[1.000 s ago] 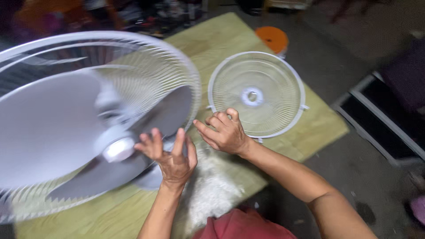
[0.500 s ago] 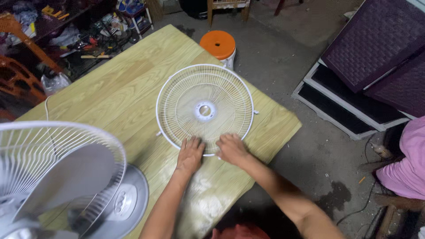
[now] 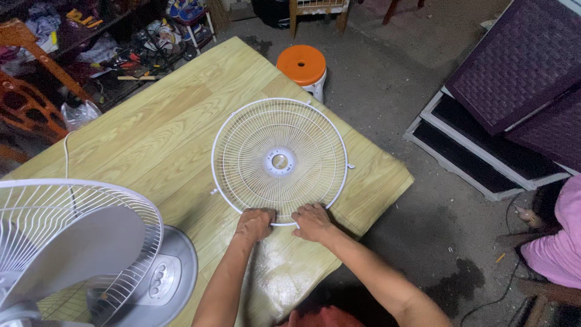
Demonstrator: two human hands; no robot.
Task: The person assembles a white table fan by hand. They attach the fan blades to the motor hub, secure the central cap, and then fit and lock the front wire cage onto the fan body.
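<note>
Both hands, left [image 3: 255,223] and right [image 3: 311,221], grip near rim of white grille [image 3: 279,161] | flat on worktop [image 3: 157,133] | fan [image 3: 72,254] at left | best lifted level, grip even.

White round fan grille [image 3: 279,161], tilted

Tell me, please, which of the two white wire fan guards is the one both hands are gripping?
The loose guard lying flat mid-table: left hand and right hand grip its near rim. The other guard remains on the fan, untouched.
</note>
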